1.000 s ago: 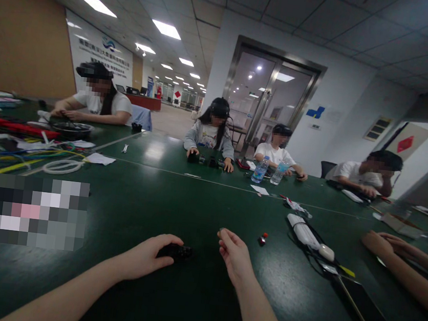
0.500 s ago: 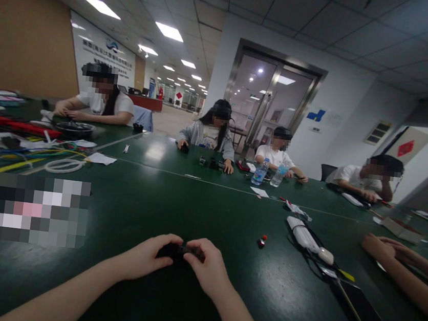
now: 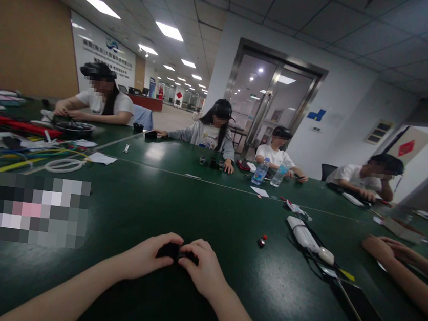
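Observation:
Both my hands are together just above the dark green table (image 3: 227, 208), near its front edge. Between them is a small black object (image 3: 169, 251), mostly covered by fingers and too dark to make out its kind. My left hand (image 3: 145, 256) curls round its left part, thumb below and fingers above. My right hand (image 3: 204, 268) closes thumb and fingers on its right end, the fingertips of both hands nearly meeting. Apart from the hands, to the right, lies a small red and silver piece (image 3: 262, 242).
At right lie a white power strip (image 3: 301, 236) with cables and a co-worker's forearms (image 3: 399, 259). Two water bottles (image 3: 261, 172) stand farther back. A coiled white cable (image 3: 64, 166) and paper (image 3: 102, 158) lie left. Several people sit across the table.
My right hand has shifted slightly left, its fingers turning around the black object. My left hand has barely moved. Across the table, a co-worker's hand has slid a black item leftward.

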### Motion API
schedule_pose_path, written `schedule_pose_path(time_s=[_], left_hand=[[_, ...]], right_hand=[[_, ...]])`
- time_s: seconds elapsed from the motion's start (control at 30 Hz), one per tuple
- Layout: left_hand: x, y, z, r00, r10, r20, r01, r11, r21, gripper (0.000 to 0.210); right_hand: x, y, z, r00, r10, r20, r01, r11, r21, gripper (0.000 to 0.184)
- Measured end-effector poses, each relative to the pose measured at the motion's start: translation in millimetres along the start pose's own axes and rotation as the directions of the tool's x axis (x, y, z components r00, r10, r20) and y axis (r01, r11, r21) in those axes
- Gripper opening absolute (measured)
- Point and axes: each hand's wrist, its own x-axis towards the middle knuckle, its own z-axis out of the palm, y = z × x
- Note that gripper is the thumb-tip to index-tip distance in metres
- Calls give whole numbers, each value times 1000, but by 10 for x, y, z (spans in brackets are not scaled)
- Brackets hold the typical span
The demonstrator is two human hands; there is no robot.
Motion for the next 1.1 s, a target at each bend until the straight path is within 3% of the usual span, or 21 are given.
schedule_pose_path(time_s=[0.43, 0.6, 0.77, 0.83, 0.93, 1.0, 1.1], left_hand=[[4, 21, -3, 999, 27, 24, -27, 999, 27, 33], [-9, 12, -82, 998, 39, 56, -44, 995, 87, 29], [-81, -214, -406, 987, -59, -147, 85, 980, 180, 29], [-154, -325, -589, 944, -155, -291, 230, 942, 244, 31], [-300, -473, -833, 816, -319, -483, 488, 828, 278, 37], [-392, -553, -942, 688, -431, -584, 656, 714, 245, 40], [-467, -638, -1011, 558, -502, -661, 774, 602, 197, 44]], right_hand=[[-18, -1, -5, 1000, 9, 14, -9, 1000, 6, 22], [7, 157, -76, 994, 67, -85, -62, 996, 58, 33], [27, 366, -218, 961, 192, -197, -168, 977, 131, 24], [31, 410, -242, 954, 215, -209, -180, 968, 174, 24], [33, 436, -235, 957, 213, -199, -168, 960, 224, 22], [34, 447, -219, 961, 203, -189, -155, 958, 242, 21], [36, 471, -206, 962, 209, -174, -156, 949, 274, 23]])
